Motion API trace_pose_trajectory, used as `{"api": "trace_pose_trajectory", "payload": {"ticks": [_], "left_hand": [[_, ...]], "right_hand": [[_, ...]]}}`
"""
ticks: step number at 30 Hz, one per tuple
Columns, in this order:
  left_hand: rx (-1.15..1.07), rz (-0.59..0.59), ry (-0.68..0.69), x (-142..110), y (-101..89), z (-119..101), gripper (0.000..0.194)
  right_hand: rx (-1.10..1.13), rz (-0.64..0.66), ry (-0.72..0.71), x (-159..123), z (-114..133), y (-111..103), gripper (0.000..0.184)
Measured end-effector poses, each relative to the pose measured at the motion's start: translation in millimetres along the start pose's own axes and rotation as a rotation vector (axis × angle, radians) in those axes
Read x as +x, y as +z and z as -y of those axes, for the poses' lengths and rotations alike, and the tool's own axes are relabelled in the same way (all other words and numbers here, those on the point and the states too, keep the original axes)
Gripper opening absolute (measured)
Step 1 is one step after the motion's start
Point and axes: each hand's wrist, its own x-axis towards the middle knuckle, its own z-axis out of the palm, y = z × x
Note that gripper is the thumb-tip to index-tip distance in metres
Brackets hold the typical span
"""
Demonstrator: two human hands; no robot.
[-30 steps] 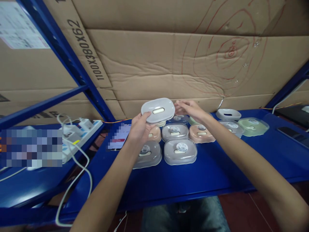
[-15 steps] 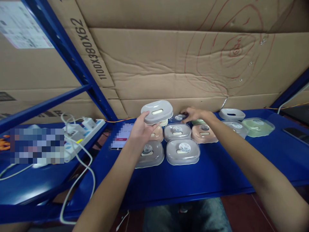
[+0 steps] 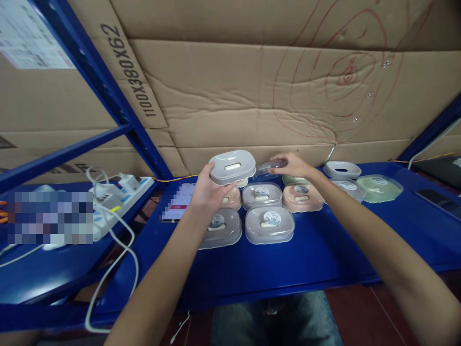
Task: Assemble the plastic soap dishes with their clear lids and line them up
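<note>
Oval cases (image 3: 270, 224): smooth glossy plastic, clear shiny covers. Backing panel (image 3: 216, 91): matt brown cardboard, creased, rough. Counter (image 3: 288, 269): glossy blue, smooth. Power strip (image 3: 144, 185): white plastic. Trousers (image 3: 309, 317): cloth, matt.

1. Three grey lidded cases (image 3: 270, 230) are being supported by the blue tabletop (image 3: 309, 264), two in front, one behind.
2. Two peach cases (image 3: 303, 201) are being held up beside the rear grey one.
3. At right, a pale green case (image 3: 380, 189), white dish (image 3: 342, 170) and dark phone (image 3: 440, 202) are being carried.
4. At left, a lit screen (image 3: 180, 204) is being borne.
</note>
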Motion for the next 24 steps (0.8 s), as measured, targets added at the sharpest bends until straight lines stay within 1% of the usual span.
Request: {"api": "trace_pose_trajectory", "payload": {"ticks": [3,8,10,12,15,17,19,21,24], "left_hand": [[0.015,-0.003,0.011,2.7,-3.5,0.5,0.019],[0.045,0.054,0.045,9.6,-10.6,2.7,0.026],[0.047,0.059,0.045,10.6,-11.3,3.0,0.029],[0.043,0.054,0.040,10.2,-10.4,2.8,0.031],[0.026,0.033,0.041,9.1,-8.5,2.3,0.029],[0.025,0.024,0.041,9.0,-8.4,2.0,0.027],[0.036,0.028,0.041,9.4,-9.4,1.9,0.028],[0.057,0.029,0.034,9.1,-10.4,2.0,0.030],[0.084,0.043,-0.006,5.1,-9.2,3.3,0.032]], "right_hand": [[-0.044,0.003,-0.041,-2.9,-1.4,5.1,0.050],[-0.162,-0.060,-0.173,-9.7,-1.3,16.0,0.049],[-0.188,-0.094,-0.185,-11.9,1.3,18.8,0.048],[-0.165,-0.143,-0.163,-12.8,4.3,20.2,0.048],[-0.050,-0.256,-0.104,-10.9,7.3,21.2,0.048],[0.112,-0.336,-0.041,-7.8,9.1,21.9,0.052],[0.316,-0.412,0.007,-4.6,13.7,22.1,0.061],[0.492,-0.478,0.009,-4.1,23.8,20.8,0.069],[0.620,-0.524,-0.059,-13.2,49.6,15.7,0.068]]}}
